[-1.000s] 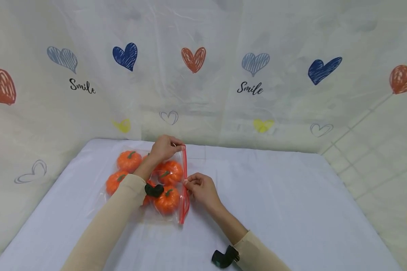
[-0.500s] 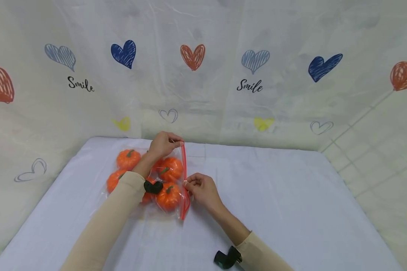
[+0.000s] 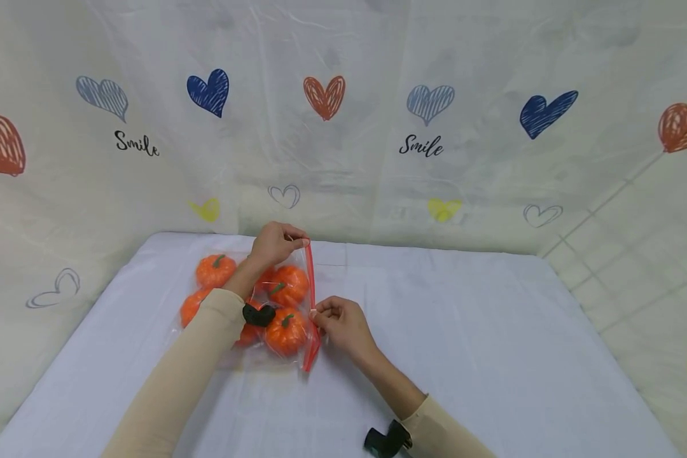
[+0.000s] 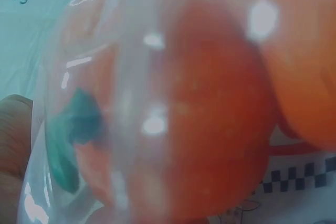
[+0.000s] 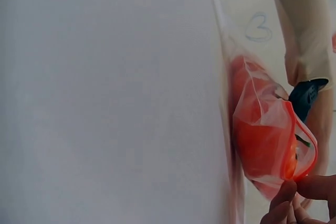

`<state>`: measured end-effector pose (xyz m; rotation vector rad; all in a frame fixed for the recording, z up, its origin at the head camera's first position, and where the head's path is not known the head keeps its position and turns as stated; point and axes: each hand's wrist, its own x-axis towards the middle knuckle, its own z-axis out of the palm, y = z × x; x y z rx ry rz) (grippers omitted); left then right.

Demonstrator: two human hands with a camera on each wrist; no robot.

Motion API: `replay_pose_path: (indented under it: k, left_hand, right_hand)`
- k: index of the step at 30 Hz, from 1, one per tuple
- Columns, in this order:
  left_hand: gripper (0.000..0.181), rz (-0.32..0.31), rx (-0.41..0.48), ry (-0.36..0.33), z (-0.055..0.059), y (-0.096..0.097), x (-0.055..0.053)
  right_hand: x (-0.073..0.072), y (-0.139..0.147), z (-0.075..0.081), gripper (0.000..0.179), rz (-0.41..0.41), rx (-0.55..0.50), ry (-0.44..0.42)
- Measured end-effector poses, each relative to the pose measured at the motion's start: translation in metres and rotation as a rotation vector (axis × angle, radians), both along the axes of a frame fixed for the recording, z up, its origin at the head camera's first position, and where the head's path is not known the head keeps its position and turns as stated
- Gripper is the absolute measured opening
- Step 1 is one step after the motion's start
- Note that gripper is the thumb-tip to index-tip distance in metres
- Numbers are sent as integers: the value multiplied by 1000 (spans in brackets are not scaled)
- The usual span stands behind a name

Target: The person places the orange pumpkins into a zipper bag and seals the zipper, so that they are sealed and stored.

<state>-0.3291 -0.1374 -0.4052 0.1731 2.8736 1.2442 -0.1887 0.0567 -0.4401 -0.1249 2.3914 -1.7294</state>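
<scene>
A clear zip bag (image 3: 294, 363) with a red zip strip (image 3: 311, 273) lies on the table, holding several orange toy pumpkins (image 3: 287, 332) with green stems. At the strip's far end, my left hand (image 3: 275, 244) pinches the corner between thumb and fingers, its forearm crossing over the bag. My right hand (image 3: 341, 322) pinches the strip around its middle. In the right wrist view, the bag's mouth (image 5: 316, 153) gapes in a red loop beside the pinching fingers (image 5: 283, 195). One pumpkin (image 4: 210, 103) under shiny plastic fills most of the left wrist view.
The table (image 3: 464, 343) has a white cloth. Behind it hangs a pale backdrop sheet (image 3: 366, 140) printed with hearts and "Smile". Black wrist devices (image 3: 388, 439) sit at both cuffs of the beige sleeves.
My right hand has slid slightly toward the near end along the red strip. My left hand still pinches the far corner, and the bag's near end has drawn slightly away from me.
</scene>
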Motion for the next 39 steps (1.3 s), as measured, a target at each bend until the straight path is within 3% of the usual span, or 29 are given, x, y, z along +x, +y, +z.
replay_pose_path:
  k: [39]
  left_hand:
    - [23, -13, 66, 2, 5, -2, -1]
  right_hand:
    - [27, 9, 4, 16, 47, 2, 0]
